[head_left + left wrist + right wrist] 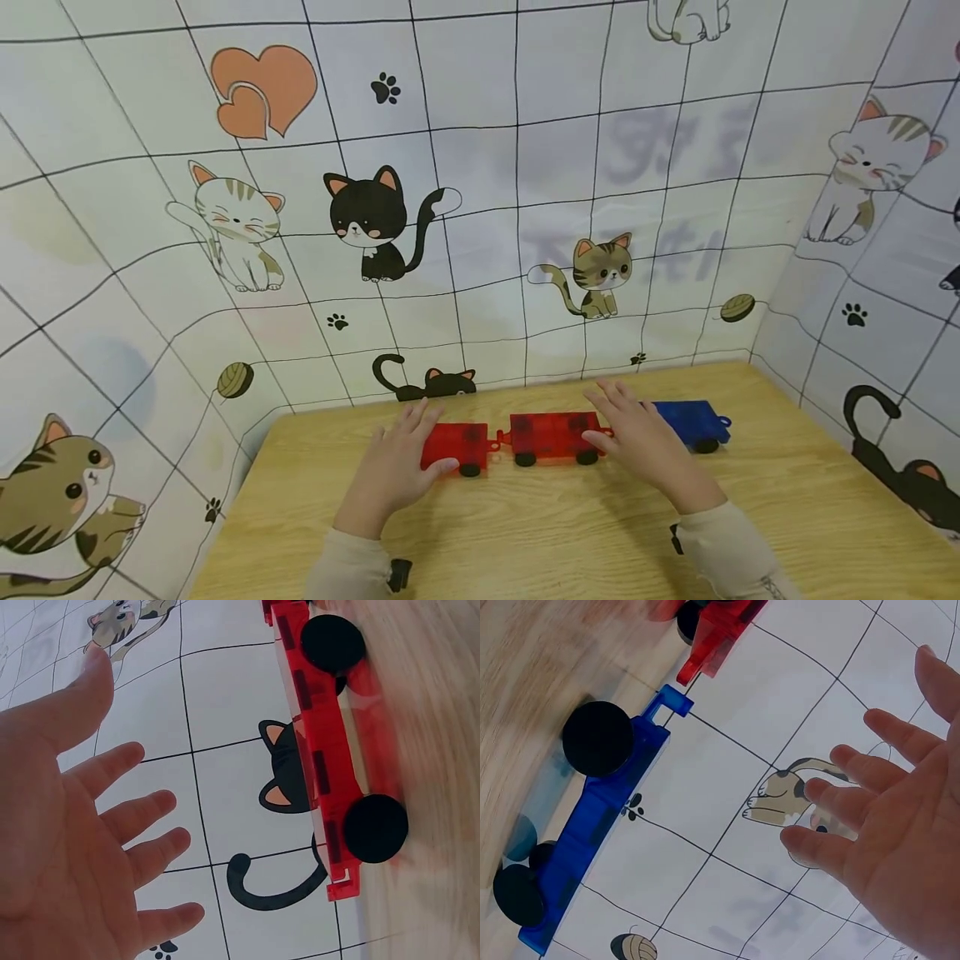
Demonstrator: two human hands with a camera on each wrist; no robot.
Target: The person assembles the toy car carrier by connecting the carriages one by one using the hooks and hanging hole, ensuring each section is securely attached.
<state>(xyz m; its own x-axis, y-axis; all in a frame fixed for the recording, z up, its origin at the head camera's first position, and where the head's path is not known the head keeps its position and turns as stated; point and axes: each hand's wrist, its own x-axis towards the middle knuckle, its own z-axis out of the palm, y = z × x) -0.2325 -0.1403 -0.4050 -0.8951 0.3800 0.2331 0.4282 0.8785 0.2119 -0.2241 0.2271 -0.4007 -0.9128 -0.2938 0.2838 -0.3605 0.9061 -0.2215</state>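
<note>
Head view: left hand (405, 458) at seven o'clock, grip apart, with fingers loosely straight and thumb toward three o'clock, partly hiding left red wagon (465, 442) at six o'clock. Right hand (637, 437) at four o'clock, grip likewise apart, thumb toward nine, partly hiding middle red wagon (551, 435) at five and blue wagon (686, 421) at four. All three in a row on light wood surface (525, 533), upright on black wheels (526, 459). Facing red hooks (494, 445) close together; linked or not, cannot tell. Left wrist view: red wagon toward two o'clock, hand at nine, visible gap between fingertips and wagon. Right wrist view: blue wagon at eight o'clock, its blue hook (676, 699) just beside a red one; joined or not, cannot tell. Hand there toward three, fingers fanned, apart from blue wagon. Pale sleeves (348, 567) on both forearms, with black tabs (400, 575) at the cuffs. Behind: white gridded wall covering (480, 317), printed cats (378, 221) and orange heart (296, 79) at ten o'clock, striped balls (236, 380) at eight and three.
</note>
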